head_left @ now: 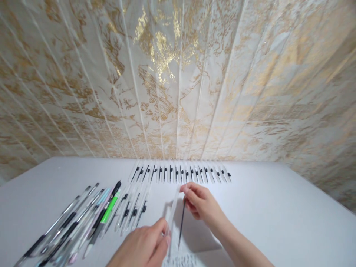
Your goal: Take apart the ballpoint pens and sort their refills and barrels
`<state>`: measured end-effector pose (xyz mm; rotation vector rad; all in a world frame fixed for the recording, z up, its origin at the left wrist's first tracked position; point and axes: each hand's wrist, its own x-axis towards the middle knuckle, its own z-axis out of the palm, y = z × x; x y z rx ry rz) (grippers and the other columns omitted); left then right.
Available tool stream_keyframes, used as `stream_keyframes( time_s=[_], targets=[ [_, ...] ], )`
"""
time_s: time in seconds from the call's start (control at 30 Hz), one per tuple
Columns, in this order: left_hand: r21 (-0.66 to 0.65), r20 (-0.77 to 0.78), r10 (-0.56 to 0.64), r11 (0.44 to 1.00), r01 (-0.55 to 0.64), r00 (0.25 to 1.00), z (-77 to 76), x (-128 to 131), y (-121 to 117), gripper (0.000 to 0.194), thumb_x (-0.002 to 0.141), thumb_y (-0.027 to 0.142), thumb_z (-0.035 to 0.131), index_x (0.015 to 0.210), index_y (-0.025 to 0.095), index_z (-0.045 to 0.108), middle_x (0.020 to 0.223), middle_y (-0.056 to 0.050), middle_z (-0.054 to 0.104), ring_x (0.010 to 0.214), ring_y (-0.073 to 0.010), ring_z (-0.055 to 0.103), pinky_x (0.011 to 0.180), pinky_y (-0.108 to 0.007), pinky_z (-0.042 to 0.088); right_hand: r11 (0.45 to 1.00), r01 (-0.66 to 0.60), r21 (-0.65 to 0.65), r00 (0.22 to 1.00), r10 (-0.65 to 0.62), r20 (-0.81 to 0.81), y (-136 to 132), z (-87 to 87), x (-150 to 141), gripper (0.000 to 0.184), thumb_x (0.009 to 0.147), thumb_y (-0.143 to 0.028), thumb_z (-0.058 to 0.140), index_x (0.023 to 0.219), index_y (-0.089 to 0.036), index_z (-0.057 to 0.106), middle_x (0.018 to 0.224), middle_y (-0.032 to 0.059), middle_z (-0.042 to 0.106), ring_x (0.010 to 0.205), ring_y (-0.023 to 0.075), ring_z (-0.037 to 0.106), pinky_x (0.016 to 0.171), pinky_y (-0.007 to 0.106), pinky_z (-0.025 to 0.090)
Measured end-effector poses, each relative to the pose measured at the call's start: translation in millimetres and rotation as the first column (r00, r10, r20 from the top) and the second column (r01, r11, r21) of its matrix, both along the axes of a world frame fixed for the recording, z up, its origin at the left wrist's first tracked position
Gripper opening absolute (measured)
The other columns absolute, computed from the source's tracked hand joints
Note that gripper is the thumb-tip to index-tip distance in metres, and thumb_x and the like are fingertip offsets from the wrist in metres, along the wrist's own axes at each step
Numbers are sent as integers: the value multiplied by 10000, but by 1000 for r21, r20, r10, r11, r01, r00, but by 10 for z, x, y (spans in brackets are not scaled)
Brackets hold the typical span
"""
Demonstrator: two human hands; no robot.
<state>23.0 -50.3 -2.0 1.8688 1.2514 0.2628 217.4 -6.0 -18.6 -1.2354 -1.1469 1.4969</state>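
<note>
My left hand [147,243] is closed on the lower part of a narrow clear plastic sleeve [174,207], near the front of the table. Up at the sleeve's top end, my right hand [198,200] pinches with thumb and fingers. A thin dark pen refill [182,224] is held in the same right hand and slants down beside the sleeve, apart from it. To the left of my hands lie several clear sleeves [130,211], each with dark slim parts in it.
Across the back of the white table [264,196] runs a row of similar filled sleeves [180,174]. A bunch of assorted pens [69,222], one with a bright green pen [110,209], lies at the left. Printed paper [180,260] shows at the front edge. A gold-patterned curtain [167,92] hangs behind.
</note>
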Motion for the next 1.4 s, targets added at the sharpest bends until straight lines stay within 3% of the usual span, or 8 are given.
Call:
stream_keyframes(
  time_s=[0.1, 0.17, 0.4, 0.67, 0.8, 0.93, 1.13, 1.4],
  targets=[
    [285, -199, 113, 957, -53, 974, -71, -66, 26, 263, 883, 328, 433, 756, 220, 635, 576, -35, 638, 528, -212, 565, 552, -280, 301, 996, -41, 85, 991, 30, 128, 46, -177, -267, 210, 837, -368, 597, 743, -181, 584, 478, -59, 512, 385, 59, 338, 413, 203, 221],
    [370, -264, 149, 928, -43, 953, -105, -126, 36, 284, 865, 311, 441, 737, 209, 673, 585, -59, 659, 535, -226, 591, 559, -289, 320, 993, -68, 95, 981, 49, 190, 124, -221, -393, 147, 851, -258, 560, 733, -176, 595, 485, -52, 529, 412, 70, 380, 443, 204, 256],
    [453, -359, 176, 891, 6, 916, -87, -316, 28, 400, 886, 306, 411, 623, 204, 694, 578, -93, 679, 565, -258, 644, 587, -312, 398, 990, -99, 97, 933, 59, 354, 361, -167, -634, 127, 824, -97, 508, 758, -173, 585, 477, -48, 532, 483, 106, 484, 515, 221, 324],
    [448, -344, 234, 892, -61, 909, -38, -333, 36, 338, 845, 299, 483, 618, 194, 710, 659, -140, 711, 665, -298, 682, 664, -353, 464, 984, -145, 106, 864, 74, 499, 267, -120, -606, 325, 816, -73, 448, 1124, -137, 533, 623, 2, 652, 571, 146, 540, 561, 251, 355],
    [369, -508, 187, 929, 16, 841, -58, -282, 90, 426, 881, 285, 409, 617, 163, 719, 644, -183, 715, 643, -344, 690, 636, -394, 461, 961, -208, 184, 764, 43, 644, 159, -98, -619, 235, 789, -138, 555, 1019, -172, 594, 719, 43, 684, 662, 181, 583, 624, 281, 351],
    [430, -410, 240, 902, -46, 880, -48, -286, 70, 322, 831, 336, 498, 640, 185, 708, 611, -127, 709, 642, -310, 690, 643, -348, 466, 944, -257, 209, 691, 28, 723, 116, -113, -674, 254, 785, -176, 597, 1039, -171, 607, 756, 74, 698, 705, 214, 610, 626, 295, 333],
    [288, -626, 118, 954, 88, 771, 38, -233, 78, 320, 874, 283, 483, 1086, 126, 666, 802, -150, 757, 779, -359, 722, 702, -429, 526, 920, -343, 192, 519, 15, 855, 74, -112, -700, 324, 829, -194, 552, 1152, -167, 576, 820, 81, 730, 762, 240, 673, 638, 289, 381],
    [264, -676, 81, 955, 138, 732, 54, -131, 26, 375, 903, 220, 466, 1228, 93, 605, 820, -164, 762, 774, -364, 730, 684, -448, 554, 782, -623, 9, 185, 136, 973, 66, 121, -593, 387, 762, -35, 507, 1107, -176, 614, 1041, 105, 699, 828, 250, 706, 623, 288, 435]
  ],
)
